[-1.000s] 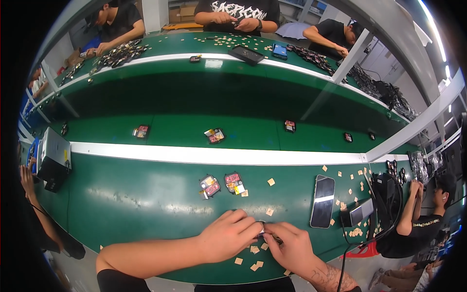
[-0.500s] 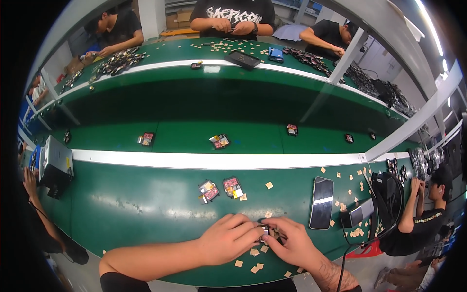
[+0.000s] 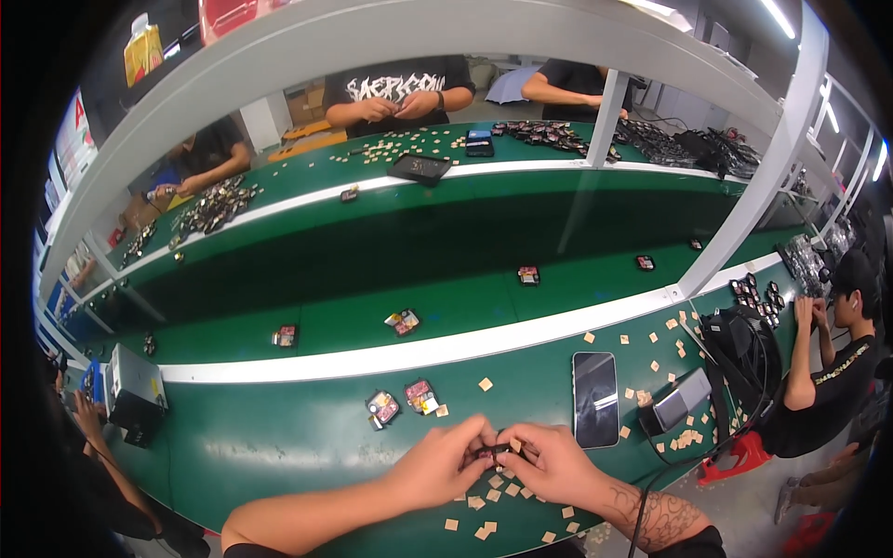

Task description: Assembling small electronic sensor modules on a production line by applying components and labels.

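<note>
My left hand point(image 3: 439, 462) and my right hand point(image 3: 551, 465) meet at the near edge of the green bench. Between their fingertips they grip a small black-cased electronic module point(image 3: 489, 453), mostly covered by fingers. A tan square piece point(image 3: 514, 446) shows at my right fingertips; I cannot tell whether it is held or stuck on. Loose tan squares point(image 3: 477, 502) lie beneath and around both hands. Beyond my left hand rest two similar open modules, one with a pale round part point(image 3: 381, 407) and one reddish with a yellow tab point(image 3: 421, 397).
A dark-screened phone point(image 3: 595, 398) lies right of my hands. Beside it are a grey-and-black device point(image 3: 679, 402), cables and a black bag point(image 3: 744, 358). A white rail point(image 3: 446, 346) borders the green conveyor point(image 3: 484, 302) carrying several modules. A grey box point(image 3: 138, 392) stands left. Several people work nearby.
The view has tilted and shifted. My fingers have moved around the module, which now shows a thin dark edge, and a tan square appears at my right fingertips.
</note>
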Action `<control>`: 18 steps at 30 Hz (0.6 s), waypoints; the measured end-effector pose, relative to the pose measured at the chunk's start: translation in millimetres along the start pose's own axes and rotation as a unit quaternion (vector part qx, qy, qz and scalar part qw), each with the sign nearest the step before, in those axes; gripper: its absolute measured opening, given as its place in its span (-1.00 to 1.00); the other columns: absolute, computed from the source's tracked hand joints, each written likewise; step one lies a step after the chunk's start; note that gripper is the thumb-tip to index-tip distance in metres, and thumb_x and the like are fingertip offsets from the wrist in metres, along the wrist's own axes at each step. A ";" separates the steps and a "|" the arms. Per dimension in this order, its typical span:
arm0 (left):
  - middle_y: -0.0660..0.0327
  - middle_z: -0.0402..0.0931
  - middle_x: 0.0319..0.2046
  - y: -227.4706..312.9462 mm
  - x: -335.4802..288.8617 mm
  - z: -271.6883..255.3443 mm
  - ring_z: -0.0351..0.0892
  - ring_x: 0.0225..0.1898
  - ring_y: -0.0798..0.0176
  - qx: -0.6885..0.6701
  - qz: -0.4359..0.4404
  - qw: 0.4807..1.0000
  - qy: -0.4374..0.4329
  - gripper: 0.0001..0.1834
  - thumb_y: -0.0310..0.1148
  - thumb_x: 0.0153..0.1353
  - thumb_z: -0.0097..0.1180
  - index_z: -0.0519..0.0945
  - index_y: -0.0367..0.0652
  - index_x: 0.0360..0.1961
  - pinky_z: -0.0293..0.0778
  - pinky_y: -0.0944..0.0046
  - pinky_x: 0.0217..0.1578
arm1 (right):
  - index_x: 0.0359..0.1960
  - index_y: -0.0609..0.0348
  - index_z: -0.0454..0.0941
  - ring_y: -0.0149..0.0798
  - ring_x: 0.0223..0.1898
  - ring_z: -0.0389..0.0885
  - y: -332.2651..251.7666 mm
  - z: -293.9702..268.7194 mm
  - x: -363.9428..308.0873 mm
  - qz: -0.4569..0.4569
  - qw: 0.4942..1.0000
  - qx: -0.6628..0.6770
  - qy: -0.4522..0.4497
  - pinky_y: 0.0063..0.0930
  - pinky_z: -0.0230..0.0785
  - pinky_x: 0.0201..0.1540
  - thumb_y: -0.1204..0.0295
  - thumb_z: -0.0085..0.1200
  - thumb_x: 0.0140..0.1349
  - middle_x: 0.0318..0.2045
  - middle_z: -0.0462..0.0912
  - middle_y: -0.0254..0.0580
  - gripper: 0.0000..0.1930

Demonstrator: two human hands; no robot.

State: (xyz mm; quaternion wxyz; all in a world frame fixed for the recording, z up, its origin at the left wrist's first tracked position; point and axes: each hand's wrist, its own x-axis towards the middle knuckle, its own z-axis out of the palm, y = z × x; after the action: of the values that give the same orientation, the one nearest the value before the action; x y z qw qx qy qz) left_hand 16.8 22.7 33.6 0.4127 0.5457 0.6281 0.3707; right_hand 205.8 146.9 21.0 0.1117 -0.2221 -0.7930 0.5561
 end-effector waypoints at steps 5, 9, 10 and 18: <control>0.23 0.57 -0.53 6.7 81.1 -24.4 0.57 -0.49 0.39 0.105 0.008 0.993 0.054 -0.82 -0.52 0.37 0.30 0.50 -0.21 -0.14 0.45 0.24 -0.44 | 0.21 0.22 0.55 -0.35 -0.44 0.57 6.0 -16.2 6.2 -0.018 0.986 -0.028 0.166 -0.42 0.40 -0.40 0.46 0.30 0.38 -0.22 0.66 -0.11 -0.60; 0.10 0.65 -0.62 -40.8 163.7 -82.6 0.73 -0.52 0.09 0.211 0.000 0.955 0.211 -0.81 -0.39 0.31 0.36 0.60 -0.25 -0.24 0.53 0.16 -0.39 | 0.26 0.23 0.51 -0.06 -0.22 0.70 16.6 -12.0 7.2 -0.070 0.985 -0.075 0.142 -0.26 0.56 -0.17 0.46 0.30 0.37 -0.12 0.65 -0.02 -0.55; 0.04 0.70 -0.48 -42.3 176.8 -92.6 0.74 -0.43 0.03 0.238 -0.053 0.948 0.206 -0.81 -0.35 0.29 0.37 0.67 -0.22 -0.18 0.60 0.08 -0.29 | 0.22 0.25 0.53 -0.02 -0.22 0.72 12.5 -13.4 5.7 -0.073 0.986 -0.073 0.131 -0.23 0.58 -0.15 0.45 0.26 0.41 -0.14 0.65 -0.02 -0.61; -0.02 0.56 0.09 -33.2 143.4 -106.2 0.58 0.21 -0.14 0.473 -0.056 0.853 0.213 -0.62 -0.28 0.25 0.39 0.69 -0.07 0.09 0.60 -0.06 0.16 | 0.02 0.22 0.56 0.12 -0.23 0.70 26.3 -17.3 0.8 -0.117 0.984 -0.065 0.119 -0.15 0.56 -0.22 0.48 0.09 0.51 -0.17 0.65 0.00 -0.85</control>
State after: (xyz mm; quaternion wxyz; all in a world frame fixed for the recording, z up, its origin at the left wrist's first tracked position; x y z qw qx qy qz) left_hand -102.9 159.0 27.7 -0.0184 0.5465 0.8297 0.1120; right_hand 218.4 169.2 2.6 0.2551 -0.1991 -0.8291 0.4560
